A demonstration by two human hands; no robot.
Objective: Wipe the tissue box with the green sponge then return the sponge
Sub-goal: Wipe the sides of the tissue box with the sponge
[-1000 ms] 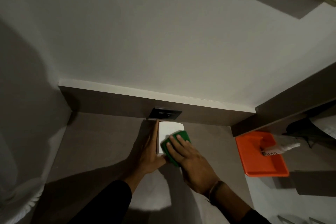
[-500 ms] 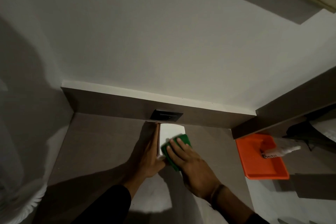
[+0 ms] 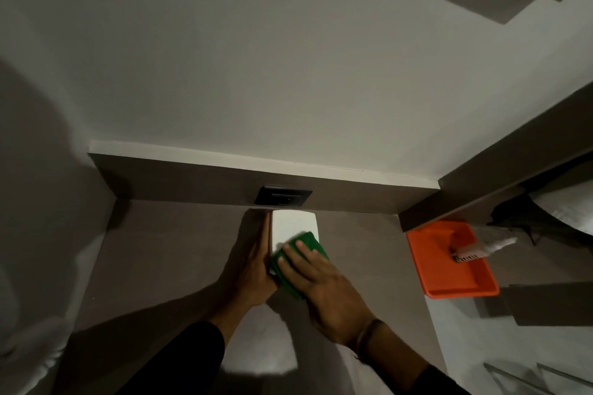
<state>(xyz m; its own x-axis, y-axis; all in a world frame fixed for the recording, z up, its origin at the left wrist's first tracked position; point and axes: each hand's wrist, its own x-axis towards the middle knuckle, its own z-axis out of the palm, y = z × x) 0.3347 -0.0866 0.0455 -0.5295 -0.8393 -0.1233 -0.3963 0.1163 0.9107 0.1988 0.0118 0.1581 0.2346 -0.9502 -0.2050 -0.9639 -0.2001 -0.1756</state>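
Note:
A white tissue box (image 3: 293,225) stands on the brown counter, pushed back under a dark wall socket. My left hand (image 3: 253,269) lies flat against the box's left side, fingers straight, steadying it. My right hand (image 3: 316,279) presses the green sponge (image 3: 306,242) down on the top of the box, fingers spread over it. Only the far edge and the left corner of the sponge show past my fingers. The near half of the box is hidden under my hands.
An orange tray (image 3: 449,272) sits on the counter at the right, with a white tube (image 3: 481,250) lying across its far corner. A black wall socket (image 3: 282,196) is on the backsplash. A dark cloth (image 3: 526,218) lies further right. White wall rises behind.
My right hand has slid the sponge slightly towards me and to the left on the box top. My left hand stays against the box's side.

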